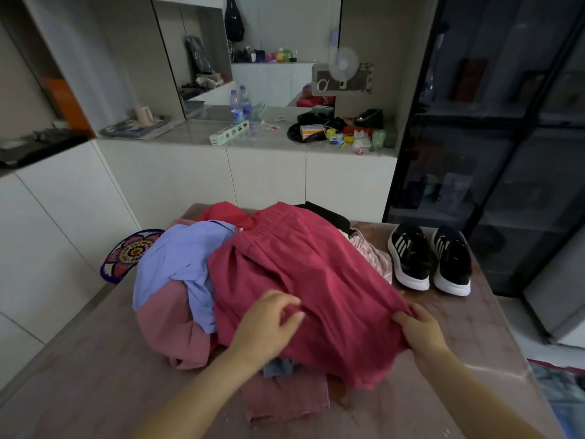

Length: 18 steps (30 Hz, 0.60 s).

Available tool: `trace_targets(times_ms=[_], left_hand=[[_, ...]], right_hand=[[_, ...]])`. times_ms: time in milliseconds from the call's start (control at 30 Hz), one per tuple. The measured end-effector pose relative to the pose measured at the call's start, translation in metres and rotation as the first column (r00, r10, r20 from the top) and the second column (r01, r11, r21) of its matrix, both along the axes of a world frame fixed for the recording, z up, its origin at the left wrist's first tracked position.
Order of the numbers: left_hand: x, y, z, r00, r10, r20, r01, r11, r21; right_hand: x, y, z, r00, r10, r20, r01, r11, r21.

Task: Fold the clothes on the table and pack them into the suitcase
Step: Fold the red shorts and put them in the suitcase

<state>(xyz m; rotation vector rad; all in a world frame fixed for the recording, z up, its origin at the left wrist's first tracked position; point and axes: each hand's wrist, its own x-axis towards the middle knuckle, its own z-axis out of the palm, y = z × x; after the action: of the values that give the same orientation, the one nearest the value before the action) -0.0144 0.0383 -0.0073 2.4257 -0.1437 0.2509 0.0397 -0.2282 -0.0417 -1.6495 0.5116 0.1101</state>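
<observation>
1. Pinkish marble-look table [474, 337], seen from the head camera. A heap of unfolded clothes sits on its middle and far half.
2. On top of the heap is a crimson garment [304, 280] with an elastic waistband at its far end. It is spread toward the near edge and drapes over the rest.
3. The left hand [269, 324] rests on the garment's near part, fingers curled. A small fold of cloth sits between the thumb and forefinger in a loose pinch.
4. The right hand [418, 331] grips the garment's near-right hem, with the thumb on top and the fingers tucked under the edge.
5. A light blue shirt [183, 264] lies crumpled on the left of the heap, partly under the crimson cloth. A dusty pink garment [164, 324] lies below it at the near-left.
6. A flat rose-coloured cloth [285, 403] lies nearest the camera, with a blue-grey scrap [278, 367] poking out just above it.
7. A black garment [329, 213] is at the far side, and a pale pink patterned piece [373, 255] is at the right.
8. A pair of black sneakers [408, 255] with white soles stands on the table to the right of the heap, apart from it.
9. A floral rug [126, 255] lies on the floor to the left. Behind is a cluttered counter [196, 134] with water bottles [240, 104] and a small fan [343, 63].
</observation>
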Motion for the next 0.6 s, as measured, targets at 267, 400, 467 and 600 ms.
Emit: trace_targets(times_ms=[267, 400, 467, 600], left_hand=[[0.060, 0.035, -0.016, 0.938, 0.301, -0.171, -0.313, 0.949, -0.047], [0.080, 0.007, -0.025, 0.935, 0.174, -0.309, -0.142, 0.982, 0.124], [0.089, -0.004, -0.035, 0.899, 0.219, -0.379, -0.159, 0.970, 0.184], [0.095, -0.016, -0.047, 0.888, 0.375, -0.265, -0.262, 0.888, 0.377]], right_hand=[[-0.043, -0.081, -0.077, 0.950, 0.227, -0.214, -0.304, 0.828, -0.471], [-0.043, -0.095, -0.091, 0.906, 0.286, -0.312, -0.418, 0.720, -0.553], [-0.044, -0.091, -0.082, 0.884, 0.315, -0.346, -0.465, 0.672, -0.576], [-0.051, -0.092, -0.092, 0.835, 0.331, -0.439, -0.547, 0.577, -0.606]])
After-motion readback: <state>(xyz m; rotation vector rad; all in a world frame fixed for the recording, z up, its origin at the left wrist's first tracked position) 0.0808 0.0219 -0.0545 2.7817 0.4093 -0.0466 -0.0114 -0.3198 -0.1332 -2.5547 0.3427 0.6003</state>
